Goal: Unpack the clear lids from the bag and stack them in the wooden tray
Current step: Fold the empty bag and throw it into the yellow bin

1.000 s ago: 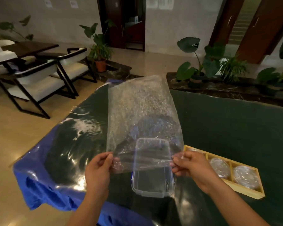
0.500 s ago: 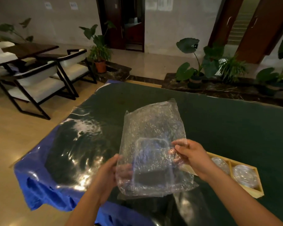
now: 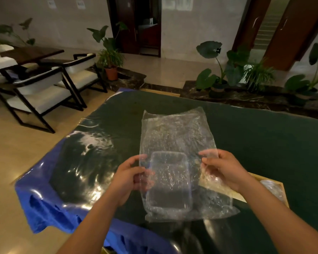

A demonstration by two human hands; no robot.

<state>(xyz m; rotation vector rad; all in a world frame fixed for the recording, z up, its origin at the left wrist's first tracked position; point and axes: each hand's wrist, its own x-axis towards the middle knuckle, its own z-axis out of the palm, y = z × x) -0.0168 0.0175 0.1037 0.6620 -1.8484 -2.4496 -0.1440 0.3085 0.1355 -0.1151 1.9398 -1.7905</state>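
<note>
One head-worn camera looks forward and down, close over the table [image 3: 264,143].

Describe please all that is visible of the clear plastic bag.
The clear plastic bag is thin, crinkled and glossy. It is held flat above the green table; the left hand and right hand pinch its side edges. A clear rectangular piece with rounded corners shows through its lower half.

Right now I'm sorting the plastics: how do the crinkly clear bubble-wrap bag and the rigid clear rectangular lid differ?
The bubble-wrap bag is soft, crinkled and larger; the rectangular lid is rigid, smooth-rimmed and smaller. The bag is pinched at its edges by the left hand and right hand; the lid is seen through it. Both are transparent plastic.
</note>
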